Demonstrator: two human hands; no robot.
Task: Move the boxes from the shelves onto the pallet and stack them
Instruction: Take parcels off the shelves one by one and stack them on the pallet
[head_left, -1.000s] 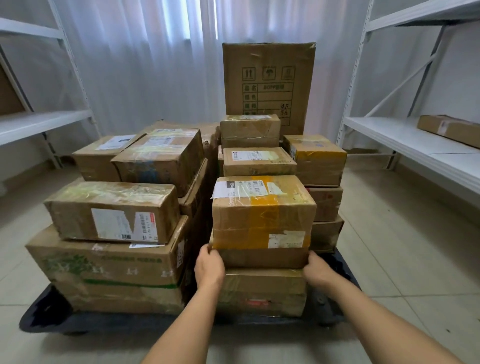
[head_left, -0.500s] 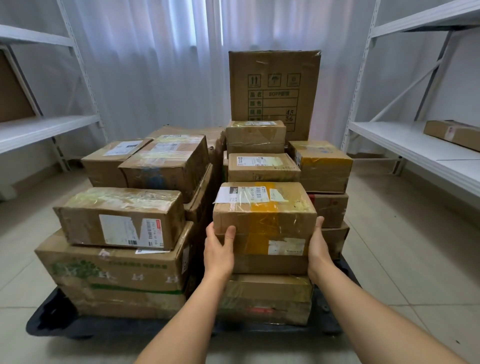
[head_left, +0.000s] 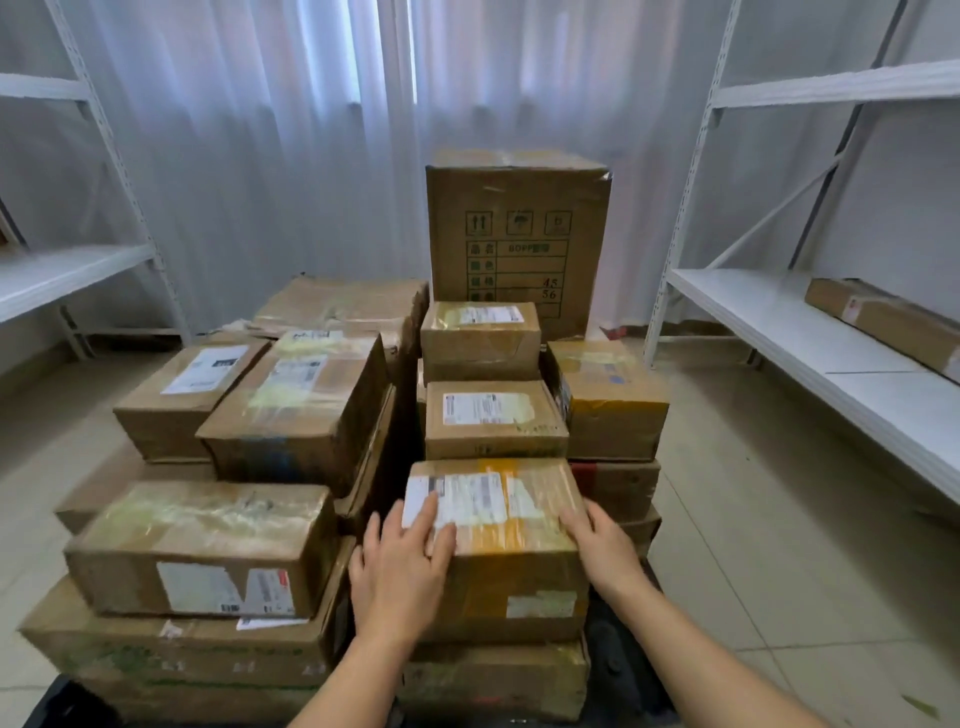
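The boxes (head_left: 493, 545) were matt brown cardboard, several wrapped in glossy clear and yellow tape, with white paper labels (head_left: 457, 499). The shelves (head_left: 810, 332) at three o'clock looked like smooth white-painted metal. The curtain (head_left: 311, 130) at twelve o'clock was sheer white cloth.

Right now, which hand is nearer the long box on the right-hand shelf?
Right. The right hand rests on the yellow-taped box at its right edge, on the side toward the long box; the left hand is at its left corner, farther off.
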